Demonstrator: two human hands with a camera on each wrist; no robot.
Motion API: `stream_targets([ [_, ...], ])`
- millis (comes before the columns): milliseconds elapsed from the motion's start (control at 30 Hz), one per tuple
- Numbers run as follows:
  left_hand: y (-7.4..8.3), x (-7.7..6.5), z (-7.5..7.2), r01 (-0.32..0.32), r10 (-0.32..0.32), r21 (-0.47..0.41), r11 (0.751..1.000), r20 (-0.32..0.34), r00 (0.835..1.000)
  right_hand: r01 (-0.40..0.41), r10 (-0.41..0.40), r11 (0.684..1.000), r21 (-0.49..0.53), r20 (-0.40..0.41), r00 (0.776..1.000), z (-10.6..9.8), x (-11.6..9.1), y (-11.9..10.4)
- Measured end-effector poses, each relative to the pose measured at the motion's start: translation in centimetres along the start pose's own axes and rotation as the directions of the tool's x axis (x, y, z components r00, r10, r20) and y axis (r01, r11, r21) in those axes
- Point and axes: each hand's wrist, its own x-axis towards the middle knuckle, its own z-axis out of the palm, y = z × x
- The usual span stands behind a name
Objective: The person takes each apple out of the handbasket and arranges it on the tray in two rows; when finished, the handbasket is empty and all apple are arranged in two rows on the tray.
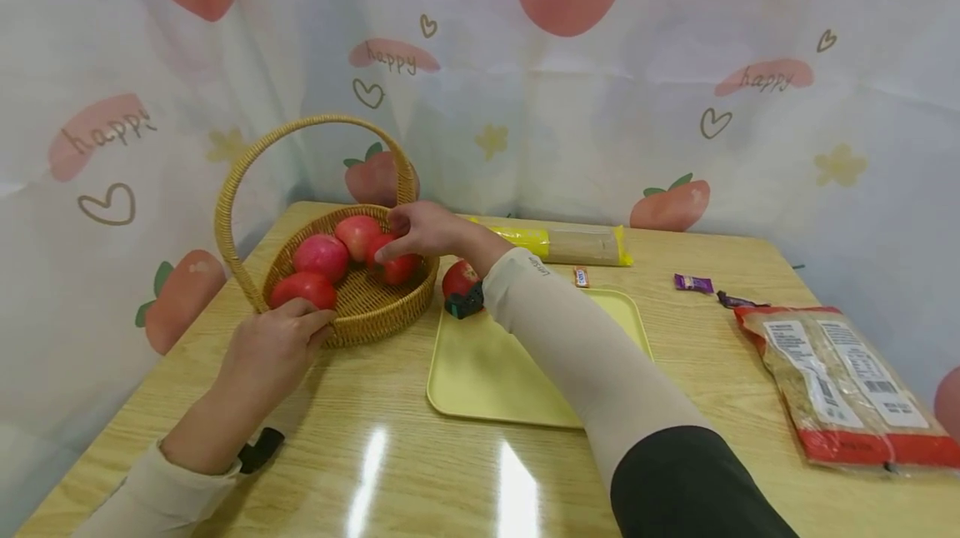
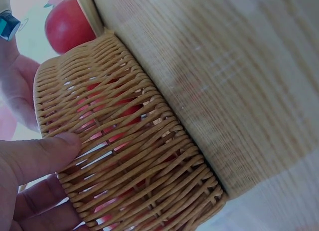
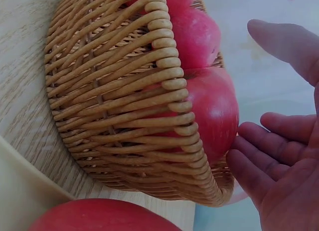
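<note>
My left hand (image 1: 276, 348) grips the near rim of the basket (image 1: 384, 320), while my right hand (image 1: 429, 231) holds nothing, its thumb spread well apart from the fingers. Right below those fingers, just inside the basket wall, lies the round apple (image 1: 397, 270), with no clear long axis and nearer my right hand than my left. The loose apple (image 1: 458, 276) sits under my right wrist, by the tray (image 1: 502, 388).

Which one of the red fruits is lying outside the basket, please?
The fruit at the yellow tray's far left corner, just right of the basket; the other four all lie inside the basket.
</note>
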Motion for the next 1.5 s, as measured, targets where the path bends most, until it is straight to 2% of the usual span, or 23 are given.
stream_targets([
  [533,-0.1,0.0,0.2,0.003,-0.003,0.006,1.0,-0.011,1.0,-0.02,0.021,0.999,-0.03,0.022,1.0,0.2,1.5,0.2],
  [933,0.0,0.0,0.1,0.012,-0.012,0.005,1.0,0.012,1.0,-0.029,0.041,0.988,-0.152,0.075,0.996,0.8,2.3,0.1],
  [1167,-0.2,-0.1,0.2,0.001,-0.001,0.007,1.0,-0.008,1.0,0.003,0.02,0.982,-0.191,0.119,0.993,1.4,2.6,-0.5],
  [1500,-0.1,0.0,0.0,0.008,-0.008,0.012,1.0,0.012,1.0,0.064,-0.028,0.976,-0.206,0.177,0.984,2.3,3.1,-2.0],
])
